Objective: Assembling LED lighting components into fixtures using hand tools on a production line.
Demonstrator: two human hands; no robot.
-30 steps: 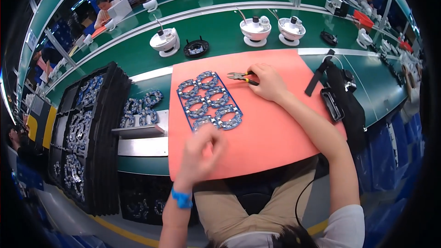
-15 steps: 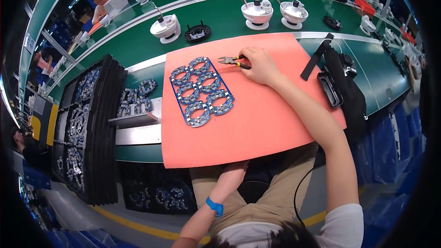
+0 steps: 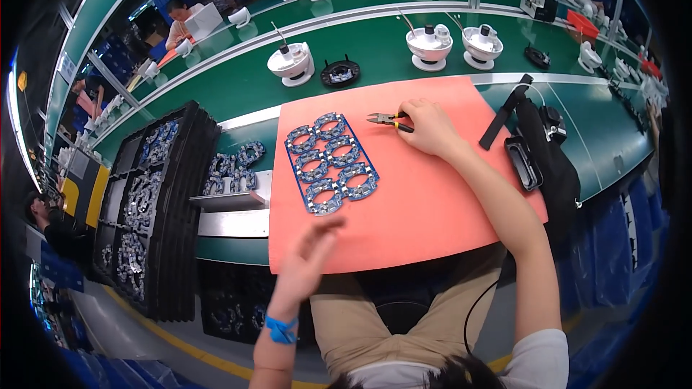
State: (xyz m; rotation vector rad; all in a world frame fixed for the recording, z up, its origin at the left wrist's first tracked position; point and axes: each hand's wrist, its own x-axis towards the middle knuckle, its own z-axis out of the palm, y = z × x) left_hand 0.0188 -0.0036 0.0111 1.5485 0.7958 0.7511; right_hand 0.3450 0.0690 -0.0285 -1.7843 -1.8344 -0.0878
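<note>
One circuit panel (image 3: 331,163), one cutter (image 3: 389,120), two hands (image 3: 427,127)

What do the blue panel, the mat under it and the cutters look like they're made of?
Blue panel: likely rigid circuit-board laminate, blue coating with pale metallic spots, ring cutouts.
Orange mat: seems soft rubber or foam sheet, matte, no glare.
Cutters under the right hand: shiny metal jaws; handles look plastic-coated, dark and yellow.

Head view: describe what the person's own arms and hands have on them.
Both forearms are bare and both hands ungloved. The left hand is motion-blurred; its wrist carries a bright blue wristband with a loose tail. The right hand shows nothing on its wrist, and that arm ends at the shoulder in a short white sleeve. No rings or watch can be made out.
</note>
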